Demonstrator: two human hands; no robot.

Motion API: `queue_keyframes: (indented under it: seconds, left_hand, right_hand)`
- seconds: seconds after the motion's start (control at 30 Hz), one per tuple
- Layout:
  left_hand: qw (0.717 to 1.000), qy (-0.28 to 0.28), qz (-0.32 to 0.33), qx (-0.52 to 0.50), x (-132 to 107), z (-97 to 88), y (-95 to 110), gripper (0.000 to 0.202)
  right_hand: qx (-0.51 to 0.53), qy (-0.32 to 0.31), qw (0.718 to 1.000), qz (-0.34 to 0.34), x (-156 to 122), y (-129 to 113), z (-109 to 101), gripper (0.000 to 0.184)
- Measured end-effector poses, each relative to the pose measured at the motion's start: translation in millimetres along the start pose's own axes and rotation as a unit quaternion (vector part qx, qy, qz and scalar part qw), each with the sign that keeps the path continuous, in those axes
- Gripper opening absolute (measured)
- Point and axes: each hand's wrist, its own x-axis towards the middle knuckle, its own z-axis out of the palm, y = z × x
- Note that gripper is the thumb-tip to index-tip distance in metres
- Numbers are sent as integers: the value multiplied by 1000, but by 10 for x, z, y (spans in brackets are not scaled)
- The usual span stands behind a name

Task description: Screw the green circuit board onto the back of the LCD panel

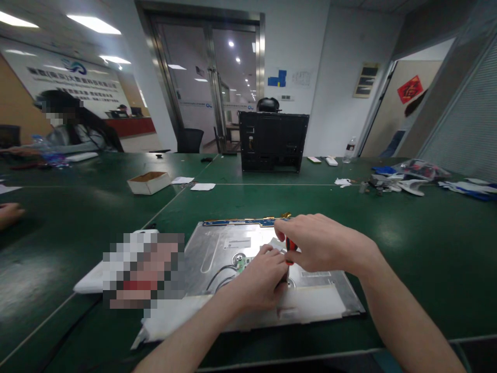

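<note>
A flat silver metal panel (221, 243) lies face down on the green table (407, 248), with a blue strip along its far edge and thin cables near its middle. My right hand (322, 243) is closed round the red handle of a screwdriver (290, 247), held upright over the panel's middle. My left hand (264, 277) rests on the panel just below, its fingers curled around the screwdriver's lower shaft. White foam sheet (314, 305) lies under the panel's near edge.
A black monitor housing (273, 141) stands upright at the far middle. A small cardboard box (149, 182) and paper slips sit to the left. Tools, bags and gloves (407, 178) lie at the far right. A person sits far left; another hand (10, 213) rests at the left edge.
</note>
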Motion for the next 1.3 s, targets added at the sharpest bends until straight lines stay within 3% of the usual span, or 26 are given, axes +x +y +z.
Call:
queue_keyframes:
  seconds: [0.27,0.5,0.77,0.97,1.3]
  left_hand:
    - [1000,-16,1,1,0,-31,17,8]
    - [1000,-19,4,1,-1,-16,-2,8]
    - [1000,-19,1,9,-12,-70,23,5]
    - [1000,-21,1,11,-12,-54,12,9]
    - [1000,-19,0,5,-16,-73,25,4]
  right_hand:
    - [-23,17,999,40,33,-31,14,17]
    - [-4,14,1000,-7,-11,0,30,17]
    - [-32,15,998,49,39,-45,-19,18]
    - [-14,13,1000,3,11,-10,6,19]
    - [-19,23,999,22,53,3,20,19]
